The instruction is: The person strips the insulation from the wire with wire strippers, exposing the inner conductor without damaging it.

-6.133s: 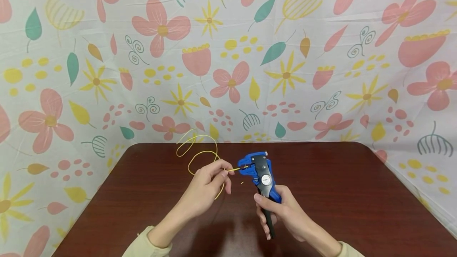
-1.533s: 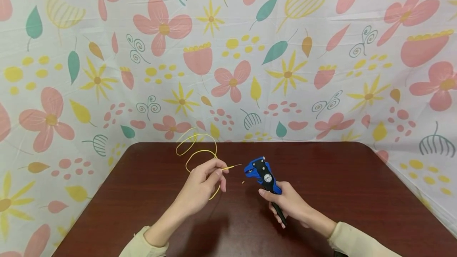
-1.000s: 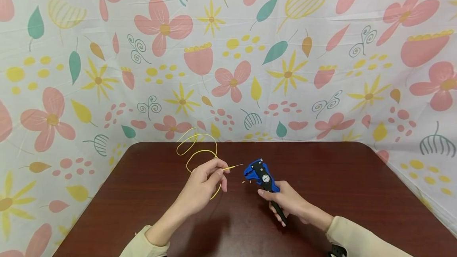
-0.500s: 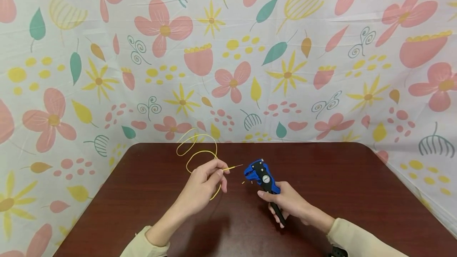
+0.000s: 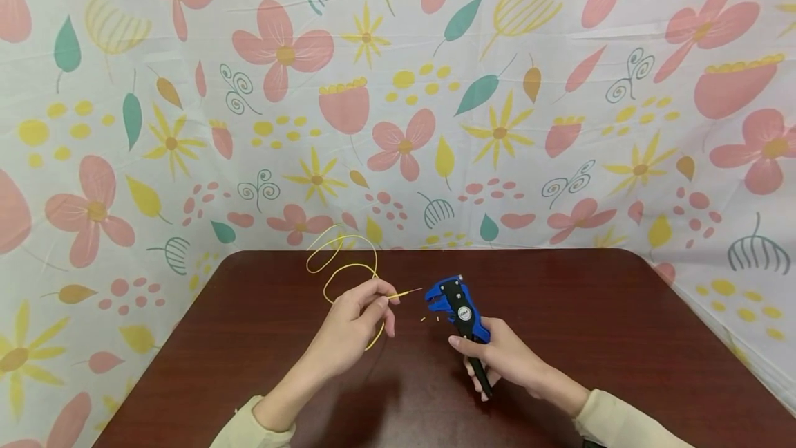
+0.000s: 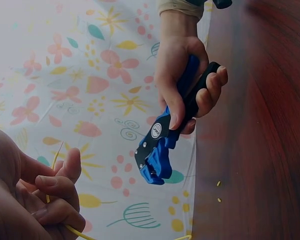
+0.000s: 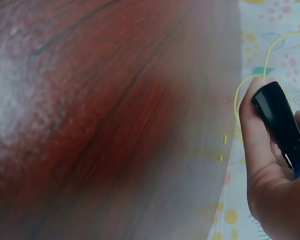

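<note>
Between thumb and fingers my left hand [image 5: 357, 316] pinches a thin yellow wire [image 5: 398, 294]. Its bare metal end points right, toward the tool's head, with a gap between them. The rest of the wire loops up behind the hand. In my right hand [image 5: 506, 355] are blue-and-black wire strippers [image 5: 461, 310], gripped by the handles, jaws apart with nothing in them. The left wrist view shows the strippers [image 6: 157, 140] from the front, fingers wrapped around the handles. Two short bits of yellow insulation [image 5: 423, 319] lie on the table beneath the tool's head.
A dark red-brown wooden table [image 5: 591, 337] spans the view below the hands. Behind it and at both sides hangs a white cloth [image 5: 398, 54] printed with flowers and leaves.
Earlier the wire's end sat in the strippers' jaws; now it is out, with bare metal showing. A second bit of insulation has dropped onto the table. The strippers have moved slightly right.
</note>
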A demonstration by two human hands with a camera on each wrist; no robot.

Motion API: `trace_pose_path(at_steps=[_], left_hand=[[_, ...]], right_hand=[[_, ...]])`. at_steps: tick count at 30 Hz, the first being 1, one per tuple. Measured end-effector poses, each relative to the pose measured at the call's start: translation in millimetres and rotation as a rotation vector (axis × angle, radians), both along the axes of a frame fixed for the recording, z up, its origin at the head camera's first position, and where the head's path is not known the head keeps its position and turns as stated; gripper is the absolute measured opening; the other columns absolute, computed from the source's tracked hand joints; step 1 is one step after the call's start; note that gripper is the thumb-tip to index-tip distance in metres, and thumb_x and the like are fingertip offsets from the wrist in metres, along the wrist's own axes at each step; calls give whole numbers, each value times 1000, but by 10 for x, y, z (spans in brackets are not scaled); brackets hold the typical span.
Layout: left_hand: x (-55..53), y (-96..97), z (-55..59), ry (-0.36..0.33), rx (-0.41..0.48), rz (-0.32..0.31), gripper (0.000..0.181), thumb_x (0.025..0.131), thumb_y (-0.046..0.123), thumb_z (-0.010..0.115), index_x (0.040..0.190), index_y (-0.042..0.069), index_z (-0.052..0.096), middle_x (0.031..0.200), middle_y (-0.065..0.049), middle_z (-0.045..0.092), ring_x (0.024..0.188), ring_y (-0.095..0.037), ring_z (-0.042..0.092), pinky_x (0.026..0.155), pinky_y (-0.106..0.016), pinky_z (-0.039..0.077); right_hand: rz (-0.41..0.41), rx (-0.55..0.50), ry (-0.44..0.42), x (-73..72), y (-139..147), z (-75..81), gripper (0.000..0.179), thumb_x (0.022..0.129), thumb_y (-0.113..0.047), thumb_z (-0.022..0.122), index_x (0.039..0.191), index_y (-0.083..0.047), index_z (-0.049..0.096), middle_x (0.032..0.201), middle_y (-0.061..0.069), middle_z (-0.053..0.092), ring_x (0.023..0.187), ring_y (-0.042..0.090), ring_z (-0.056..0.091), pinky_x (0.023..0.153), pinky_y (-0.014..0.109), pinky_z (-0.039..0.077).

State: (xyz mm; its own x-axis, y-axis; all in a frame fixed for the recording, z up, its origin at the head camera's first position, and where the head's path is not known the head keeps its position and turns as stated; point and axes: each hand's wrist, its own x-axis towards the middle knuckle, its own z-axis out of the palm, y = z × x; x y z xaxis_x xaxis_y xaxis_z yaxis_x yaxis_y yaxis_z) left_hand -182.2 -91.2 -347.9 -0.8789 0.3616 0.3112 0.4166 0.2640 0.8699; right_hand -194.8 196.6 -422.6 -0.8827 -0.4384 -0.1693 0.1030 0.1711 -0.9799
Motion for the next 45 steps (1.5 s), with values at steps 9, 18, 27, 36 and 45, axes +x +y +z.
trace_pose_path(at_steps=[9,18,27,36,45], left_hand=[[3,3,-5,1,-4,-1,16,108,2,50,105,7,65,70,-2,67,47,-7,31,48,-23,25],[-1,5,-6,11,-8,-4,16,108,2,50,106,6,64,70,-2,67,47,-6,31,48,-23,26],[-3,3,-12,21,-14,-6,15,108,3,50,106,7,64,70,-2,68,48,-7,32,49,-24,27],[-3,4,-12,-12,7,-8,15,108,2,49,109,6,63,71,-4,68,51,-9,37,51,-22,32],[20,23,14,-65,43,-5,13,105,0,48,112,4,58,71,-8,69,49,-9,33,50,-22,29]], right_hand=[[27,-25,4,27,1,3,61,107,-30,65,141,14,38,81,21,68,61,33,70,62,55,62],[47,-56,23,75,-10,38,56,109,-24,62,142,14,38,83,22,68,64,34,71,65,57,62],[52,-70,36,128,-22,101,61,108,-23,64,146,13,34,85,24,68,66,35,71,67,56,62],[48,-80,62,151,-31,144,59,108,-21,63,148,10,34,87,24,67,67,34,70,68,57,62],[55,-122,80,179,-27,175,52,109,-20,60,145,8,36,92,25,68,72,41,72,70,57,62]])
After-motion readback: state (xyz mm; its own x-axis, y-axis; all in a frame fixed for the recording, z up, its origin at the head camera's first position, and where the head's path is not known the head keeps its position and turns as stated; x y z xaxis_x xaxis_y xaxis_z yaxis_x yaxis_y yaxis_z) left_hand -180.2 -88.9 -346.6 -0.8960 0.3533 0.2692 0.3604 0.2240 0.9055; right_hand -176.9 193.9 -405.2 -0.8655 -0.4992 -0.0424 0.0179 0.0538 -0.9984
